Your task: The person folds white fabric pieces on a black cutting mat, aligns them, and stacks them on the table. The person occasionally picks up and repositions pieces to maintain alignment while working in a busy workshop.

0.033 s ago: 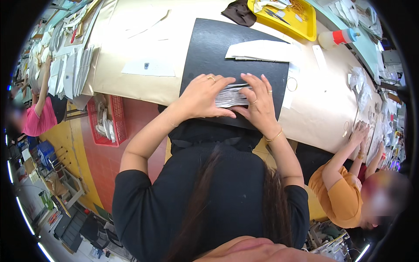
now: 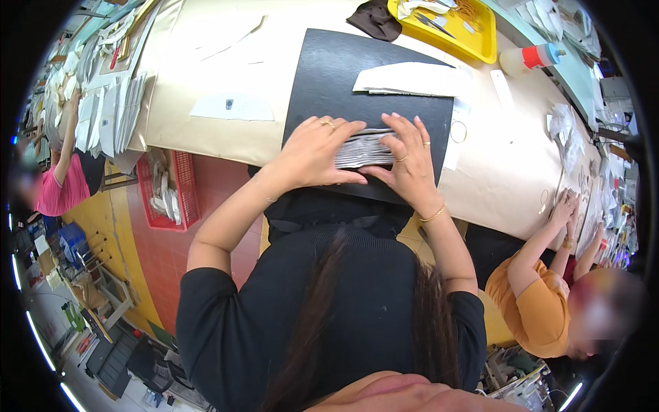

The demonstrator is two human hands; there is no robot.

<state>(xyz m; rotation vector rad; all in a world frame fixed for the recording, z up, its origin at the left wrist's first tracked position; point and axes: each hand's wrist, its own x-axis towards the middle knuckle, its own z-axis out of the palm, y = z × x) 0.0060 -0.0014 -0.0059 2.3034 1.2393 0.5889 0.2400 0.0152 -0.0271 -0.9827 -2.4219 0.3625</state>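
Observation:
A thick stack of thin grey layered pieces [image 2: 362, 151], seemingly cloth, is gripped between my two hands over a black mat [image 2: 336, 69]. My left hand [image 2: 317, 152] closes around the stack's left end, thumb along the near side and fingers on the far side. At the right end my right hand [image 2: 410, 158] curls over it, with a thumb at the near edge. The ends of the stack are hidden under my fingers. Farther back on the mat lies a pile of long white curved pieces [image 2: 405, 80].
Left of the mat, a white flat piece [image 2: 250, 108] with a dark mark lies on the table [image 2: 185, 69]. A yellow tray [image 2: 486, 41] holding scissors, a dark cloth [image 2: 376, 19] and a bottle [image 2: 515, 62] stand behind. Below left is a red basket [image 2: 187, 185]; people work on both sides.
My left hand has shifted slightly left, so the fingertips of my two hands are a little farther apart on the stack. Both hands still hold it.

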